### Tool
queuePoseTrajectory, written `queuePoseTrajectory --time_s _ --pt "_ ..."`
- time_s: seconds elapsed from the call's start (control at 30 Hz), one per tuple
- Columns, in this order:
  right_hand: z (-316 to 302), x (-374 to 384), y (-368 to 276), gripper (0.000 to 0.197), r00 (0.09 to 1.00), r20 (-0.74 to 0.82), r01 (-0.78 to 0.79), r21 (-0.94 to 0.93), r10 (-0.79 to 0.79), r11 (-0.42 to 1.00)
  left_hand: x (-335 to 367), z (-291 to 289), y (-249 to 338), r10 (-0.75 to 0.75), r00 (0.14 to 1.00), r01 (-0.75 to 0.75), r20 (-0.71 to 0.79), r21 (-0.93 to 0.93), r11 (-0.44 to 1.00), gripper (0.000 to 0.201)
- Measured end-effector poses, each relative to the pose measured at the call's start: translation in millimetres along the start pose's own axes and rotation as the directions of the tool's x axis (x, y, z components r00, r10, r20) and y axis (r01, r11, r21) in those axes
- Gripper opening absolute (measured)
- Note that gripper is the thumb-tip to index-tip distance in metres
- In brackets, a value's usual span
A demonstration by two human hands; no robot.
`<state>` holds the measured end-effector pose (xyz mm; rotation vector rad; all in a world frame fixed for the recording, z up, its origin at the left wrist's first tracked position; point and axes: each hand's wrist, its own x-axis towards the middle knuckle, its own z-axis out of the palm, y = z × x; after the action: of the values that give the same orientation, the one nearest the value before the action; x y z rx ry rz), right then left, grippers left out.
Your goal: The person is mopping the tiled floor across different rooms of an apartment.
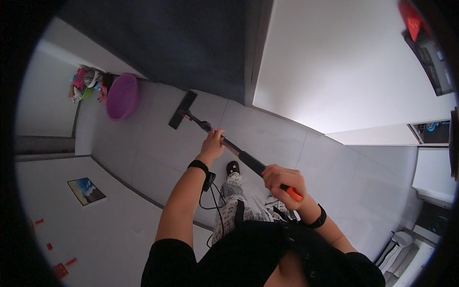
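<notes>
While the left hand (212, 143) grasps the mop (251, 162) low and the right hand (287, 184) its upper end, its pad (185, 104) sits on the floor (153, 138) near the tub (123, 97), mopping seemingly under way, though I can't tell what's done or left.

Black top (234, 253), short black sleeves (167, 256), small dark buttons (288, 239) down front. Light trousers (232, 190) with busy dark print; black strap (239, 213) lying over them near waist. Dark shoe (232, 168) with small pale pinkish marks. Left hand (212, 145) and right hand (285, 184) bare. Black left wristband (198, 165), small black box (209, 182) beside it, thin black cables (216, 208) looping below. Black right wristband (319, 218).
</notes>
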<state>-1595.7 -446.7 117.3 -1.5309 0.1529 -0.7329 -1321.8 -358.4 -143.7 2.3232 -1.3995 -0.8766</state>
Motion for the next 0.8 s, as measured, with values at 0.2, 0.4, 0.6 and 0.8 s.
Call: queuePoseTrajectory --time_s 0.2,0.4,0.6,0.8 --pt "-95.0 -98.6 -93.6 0.008 0.992 -0.095 -0.093 -0.092 0.084 0.991 -35.8 67.6 148.7 0.368 0.93 -0.367 0.026 -0.024 0.93 0.034" --pt "-167.2 -200.3 -211.1 0.027 0.96 -0.28 -0.048 -0.26 -0.028 0.965 -95.1 138.1 320.1 0.558 0.781 -0.561 0.281 -0.079 0.824 0.028" --pt "-254.5 -268.5 -282.1 0.018 0.957 0.262 0.169 -0.146 -0.127 0.975 -144.7 182.9 416.2 0.783 0.605 -0.69 0.143 -0.396 0.605 0.023" --pt "-272.6 -240.6 -277.2 0.013 0.871 0.465 0.193 -0.032 -0.156 0.981 -135.0 154.1 402.3 0.696 0.717 -0.616 0.031 -0.439 0.654 0.021"
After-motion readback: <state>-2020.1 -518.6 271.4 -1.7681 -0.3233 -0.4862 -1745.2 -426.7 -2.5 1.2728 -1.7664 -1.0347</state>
